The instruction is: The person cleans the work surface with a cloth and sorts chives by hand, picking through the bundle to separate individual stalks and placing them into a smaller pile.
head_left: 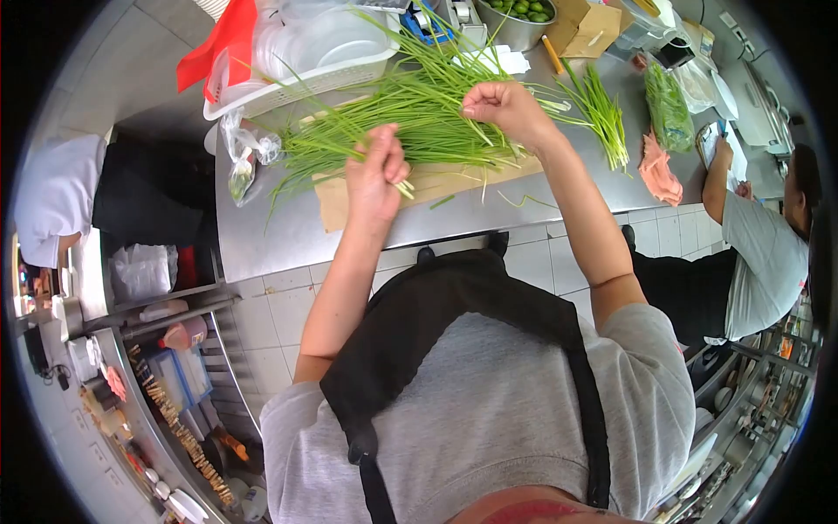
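Long green stalks [419, 109] lie in a wide heap across brown paper [334, 205] on the metal counter. My left hand [377, 170] is closed round a few of these stalks at the heap's near edge, their pale ends poking out beside the palm. Over the heap's right part, my right hand [506, 109] is closed with fingertips pinched together; what they hold, if anything, is too small to make out. A smaller bunch of stalks [598, 113] rests to the right, apart from the heap. Loose bits of green lie near the paper's front edge.
A white basket [301, 92] with clear containers and a red bag [218, 44] stands at the back left. Behind are a bowl of green fruit [524, 10] and a cardboard box [587, 28]. Bagged greens [668, 109] lie right, near a person writing [759, 236]. Another person stands left.
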`<state>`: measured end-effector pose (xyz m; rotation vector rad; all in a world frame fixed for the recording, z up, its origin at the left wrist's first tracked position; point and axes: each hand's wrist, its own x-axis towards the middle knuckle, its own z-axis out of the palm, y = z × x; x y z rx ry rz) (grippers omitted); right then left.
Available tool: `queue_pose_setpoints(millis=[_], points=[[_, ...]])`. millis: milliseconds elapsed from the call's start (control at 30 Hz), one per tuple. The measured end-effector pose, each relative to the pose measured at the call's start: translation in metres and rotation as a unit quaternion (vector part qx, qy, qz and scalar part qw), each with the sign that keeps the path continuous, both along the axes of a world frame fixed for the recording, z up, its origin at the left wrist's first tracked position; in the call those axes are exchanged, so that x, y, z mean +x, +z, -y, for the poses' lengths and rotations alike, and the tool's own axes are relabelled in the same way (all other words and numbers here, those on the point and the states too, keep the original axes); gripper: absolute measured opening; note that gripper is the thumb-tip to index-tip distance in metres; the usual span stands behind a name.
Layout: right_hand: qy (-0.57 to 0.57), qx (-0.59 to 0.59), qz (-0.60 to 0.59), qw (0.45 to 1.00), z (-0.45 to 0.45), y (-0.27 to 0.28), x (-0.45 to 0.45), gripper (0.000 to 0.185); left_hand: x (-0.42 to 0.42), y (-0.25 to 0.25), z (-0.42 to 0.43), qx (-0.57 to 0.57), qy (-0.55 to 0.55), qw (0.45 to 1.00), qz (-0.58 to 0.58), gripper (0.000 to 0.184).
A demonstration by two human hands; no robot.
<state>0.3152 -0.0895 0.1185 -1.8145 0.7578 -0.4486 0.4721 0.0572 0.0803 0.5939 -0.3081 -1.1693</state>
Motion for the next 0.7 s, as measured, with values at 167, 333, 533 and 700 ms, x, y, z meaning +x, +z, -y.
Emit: queue_pose_setpoints(millis=[167, 333, 533, 700], points=[[0.044, 0.037, 0.035, 0.998, -0.007, 0.012, 0.006, 0.004, -0.031, 0.016, 0.026, 0.091, 0.02, 0.992, 0.083, 0.021], [0.016, 0.018, 0.041, 0.999, -0.009, 0.005, 0.003, 0.007, -0.031, 0.017, 0.039, 0.072, -0.008, 0.988, 0.137, 0.019], [0.005, 0.005, 0.056, 0.998, -0.012, -0.013, -0.004, 0.01, -0.024, 0.016, 0.036, 0.065, -0.012, 0.989, 0.13, 0.022], [0.028, 0.215, 0.047, 0.975, -0.02, 0.0, -0.003, 0.014, -0.021, 0.02, 0.034, 0.039, -0.04, 0.982, 0.178, 0.023]])
